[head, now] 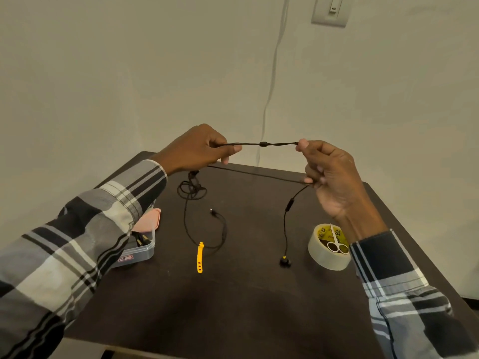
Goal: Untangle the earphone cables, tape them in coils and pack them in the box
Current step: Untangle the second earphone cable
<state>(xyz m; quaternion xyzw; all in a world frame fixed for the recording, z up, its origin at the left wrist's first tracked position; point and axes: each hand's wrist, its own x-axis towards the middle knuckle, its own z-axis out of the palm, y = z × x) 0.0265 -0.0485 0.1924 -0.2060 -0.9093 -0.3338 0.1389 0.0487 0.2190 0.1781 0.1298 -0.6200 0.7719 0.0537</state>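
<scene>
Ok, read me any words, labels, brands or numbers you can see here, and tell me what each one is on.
Nothing here can be read.
Box: a red and white sticker on its front wall, print too small and blurred to read.
Tape roll: yellow core with dark printed marks, partly hidden by the scissors, not readable.
Wall switch: no lettering visible.

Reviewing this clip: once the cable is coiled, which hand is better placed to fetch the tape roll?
Probably the right hand: the tape roll sits on its side, just below its wrist. The left hand would have to cross the stretched earphone cable.
</scene>
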